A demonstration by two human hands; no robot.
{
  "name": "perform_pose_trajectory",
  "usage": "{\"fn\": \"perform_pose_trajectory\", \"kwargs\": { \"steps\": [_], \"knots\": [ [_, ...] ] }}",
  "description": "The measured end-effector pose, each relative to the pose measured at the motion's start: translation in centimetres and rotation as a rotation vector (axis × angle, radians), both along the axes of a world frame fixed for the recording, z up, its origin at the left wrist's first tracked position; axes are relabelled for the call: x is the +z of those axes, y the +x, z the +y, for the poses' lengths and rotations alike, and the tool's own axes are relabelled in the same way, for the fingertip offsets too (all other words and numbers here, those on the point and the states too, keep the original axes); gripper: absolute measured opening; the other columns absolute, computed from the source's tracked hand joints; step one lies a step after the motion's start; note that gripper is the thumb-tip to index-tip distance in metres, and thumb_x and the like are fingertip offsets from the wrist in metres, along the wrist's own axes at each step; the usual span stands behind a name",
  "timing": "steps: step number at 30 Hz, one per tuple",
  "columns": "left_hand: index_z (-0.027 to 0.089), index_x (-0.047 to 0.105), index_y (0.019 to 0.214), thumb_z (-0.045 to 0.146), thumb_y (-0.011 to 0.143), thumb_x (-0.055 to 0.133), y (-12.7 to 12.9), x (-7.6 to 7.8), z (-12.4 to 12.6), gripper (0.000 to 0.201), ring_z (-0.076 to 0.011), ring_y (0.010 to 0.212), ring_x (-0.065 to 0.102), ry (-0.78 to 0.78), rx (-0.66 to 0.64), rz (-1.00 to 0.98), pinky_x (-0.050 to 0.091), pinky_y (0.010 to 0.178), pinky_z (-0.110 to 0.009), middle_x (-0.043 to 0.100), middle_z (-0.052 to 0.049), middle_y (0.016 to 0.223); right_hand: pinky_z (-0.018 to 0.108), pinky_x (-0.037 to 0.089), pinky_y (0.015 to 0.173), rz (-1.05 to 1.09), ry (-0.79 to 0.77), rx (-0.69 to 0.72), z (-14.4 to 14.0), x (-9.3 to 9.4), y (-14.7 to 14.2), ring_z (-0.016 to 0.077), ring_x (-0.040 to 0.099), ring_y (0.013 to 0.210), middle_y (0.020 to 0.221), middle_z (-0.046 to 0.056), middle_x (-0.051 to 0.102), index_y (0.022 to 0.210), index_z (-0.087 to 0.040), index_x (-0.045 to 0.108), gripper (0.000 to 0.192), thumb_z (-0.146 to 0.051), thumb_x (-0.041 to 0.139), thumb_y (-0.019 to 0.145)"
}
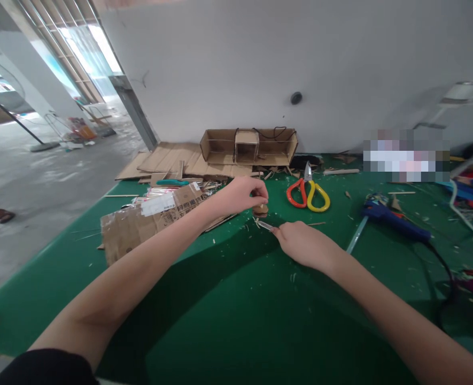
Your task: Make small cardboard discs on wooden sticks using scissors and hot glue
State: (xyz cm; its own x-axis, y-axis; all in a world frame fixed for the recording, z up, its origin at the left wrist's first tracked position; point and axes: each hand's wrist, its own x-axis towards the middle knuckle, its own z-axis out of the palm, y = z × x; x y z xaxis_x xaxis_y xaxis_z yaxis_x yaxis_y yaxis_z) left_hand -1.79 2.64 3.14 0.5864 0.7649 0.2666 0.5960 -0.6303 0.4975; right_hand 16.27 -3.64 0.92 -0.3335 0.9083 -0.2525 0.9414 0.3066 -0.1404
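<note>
Over the green table, both my bare arms reach forward from six o'clock toward the middle. My left hand is curled downward, its fingertips pinched on top of a small brown cardboard piece that sits on the mat. Whether it is a stack or a single bit I cannot tell; it is too small. My right hand lies just at four o'clock of that piece, clenched around a thin pale blade whose tip points toward ten o'clock and ends just beside the cardboard piece; I cannot tell if it touches.

At two o'clock of my hands lie scissors with one red and one yellow handle, blades pointing to twelve o'clock. Farther out at three o'clock rests a blue glue gun with its black cord trailing toward five o'clock. At nine o'clock of my left hand lies a flattened cardboard box with a white label. At twelve o'clock, against the grey wall, stands an open cardboard tray with compartments, flat sheets beside it. Small scraps and splinters are scattered on the mat about my hands.
</note>
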Motion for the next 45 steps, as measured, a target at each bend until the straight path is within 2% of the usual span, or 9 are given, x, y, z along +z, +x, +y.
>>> {"fn": "perform_pose_trajectory", "kwargs": {
  "steps": [5, 7, 12, 18, 27, 34, 38, 42, 45],
  "knots": [
    [0.018, 0.065, 0.076, 0.025, 0.078, 0.056, -0.1, 0.3, 0.0, 0.011, -0.0106, 0.068, 0.057, 0.002, -0.017, 0.028, 0.042, 0.063, -0.024, 0.067, -0.001, 0.076, 0.026, 0.033, 0.047, 0.059, -0.034, 0.009, 0.3, -0.3, 0.4, 0.0166, 0.06, 0.056, 0.07, 0.009, 0.065, 0.07, -0.016, 0.06, 0.05, -0.036, 0.022, 0.095],
    [0.018, 0.065, 0.076, 0.025, 0.078, 0.056, -0.1, 0.2, 0.2, 0.011, -0.0106, 0.067, 0.058, -0.005, -0.001, 0.027, 0.042, 0.063, -0.024, 0.068, -0.001, 0.076, 0.026, 0.031, 0.048, 0.015, 0.067, 0.02, -0.2, -0.6, 0.5, 0.0187, 0.062, 0.059, 0.071, 0.01, 0.065, 0.073, -0.016, 0.06, 0.047, -0.036, 0.024, 0.095],
    [0.017, 0.065, 0.079, 0.024, 0.079, 0.055, -0.3, -0.3, 0.8, 0.012, -0.0105, 0.067, 0.059, -0.046, 0.021, -0.002, 0.045, 0.063, -0.024, 0.068, -0.002, 0.077, 0.025, 0.022, 0.045, -0.228, 0.454, 0.087, -0.9, -1.0, 1.0, 0.021, 0.062, 0.051, 0.056, 0.007, 0.062, 0.083, -0.015, 0.06, 0.041, -0.035, 0.026, 0.095],
    [0.016, 0.065, 0.079, 0.026, 0.076, 0.06, -0.5, -0.5, 0.9, 0.011, -0.011, 0.068, 0.061, -0.091, 0.033, -0.051, 0.047, 0.063, -0.024, 0.069, -0.003, 0.077, 0.025, 0.014, 0.045, -0.269, 0.584, 0.109, -0.3, -1.4, 1.5, 0.0204, 0.062, 0.049, 0.053, 0.005, 0.061, 0.08, -0.016, 0.058, 0.041, -0.036, 0.025, 0.096],
    [0.015, 0.063, 0.073, 0.027, 0.074, 0.062, -0.8, -0.3, 0.9, 0.012, -0.0107, 0.065, 0.059, -0.082, 0.036, -0.052, 0.046, 0.062, -0.026, 0.068, -0.004, 0.073, 0.024, 0.015, 0.045, -0.255, 0.619, 0.111, -0.3, -2.6, 1.0, 0.0198, 0.062, 0.048, 0.051, 0.006, 0.062, 0.082, -0.016, 0.057, 0.041, -0.035, 0.024, 0.096],
    [0.016, 0.062, 0.071, 0.028, 0.075, 0.062, -0.9, -0.1, 0.8, 0.013, -0.011, 0.064, 0.059, -0.088, 0.032, -0.041, 0.044, 0.059, -0.025, 0.066, -0.003, 0.072, 0.024, 0.02, 0.043, -0.256, 0.488, 0.123, -0.8, -2.6, 0.1, 0.0205, 0.064, 0.05, 0.054, 0.009, 0.064, 0.083, -0.014, 0.059, 0.037, -0.03, 0.028, 0.096],
    [0.016, 0.062, 0.07, 0.028, 0.075, 0.062, -0.8, -0.3, 0.9, 0.013, -0.0102, 0.063, 0.057, -0.074, 0.033, -0.046, 0.044, 0.057, -0.024, 0.066, -0.002, 0.071, 0.024, 0.017, 0.043, -0.268, 0.541, 0.128, -0.9, -2.8, 0.5, 0.0202, 0.062, 0.047, 0.051, 0.008, 0.062, 0.082, -0.014, 0.057, 0.04, -0.034, 0.026, 0.096],
    [0.016, 0.062, 0.072, 0.029, 0.075, 0.062, -0.7, -0.5, 1.1, 0.014, -0.0103, 0.062, 0.057, -0.066, 0.046, -0.039, 0.044, 0.058, -0.025, 0.066, -0.003, 0.071, 0.025, 0.014, 0.042, -0.277, 0.598, 0.142, -1.0, -2.6, 1.2, 0.0192, 0.059, 0.044, 0.052, 0.003, 0.061, 0.094, -0.019, 0.056, 0.035, -0.032, 0.024, 0.096],
    [0.017, 0.062, 0.071, 0.03, 0.075, 0.062, -0.7, -0.5, 1.1, 0.014, -0.0104, 0.062, 0.056, -0.061, 0.06, -0.03, 0.044, 0.059, -0.025, 0.065, -0.003, 0.071, 0.026, 0.013, 0.042, -0.274, 0.601, 0.204, -0.9, -2.2, 1.6, 0.0161, 0.058, 0.047, 0.07, 0.003, 0.066, 0.11, -0.022, 0.054, 0.029, -0.02, 0.031, 0.092]
  ]
}}
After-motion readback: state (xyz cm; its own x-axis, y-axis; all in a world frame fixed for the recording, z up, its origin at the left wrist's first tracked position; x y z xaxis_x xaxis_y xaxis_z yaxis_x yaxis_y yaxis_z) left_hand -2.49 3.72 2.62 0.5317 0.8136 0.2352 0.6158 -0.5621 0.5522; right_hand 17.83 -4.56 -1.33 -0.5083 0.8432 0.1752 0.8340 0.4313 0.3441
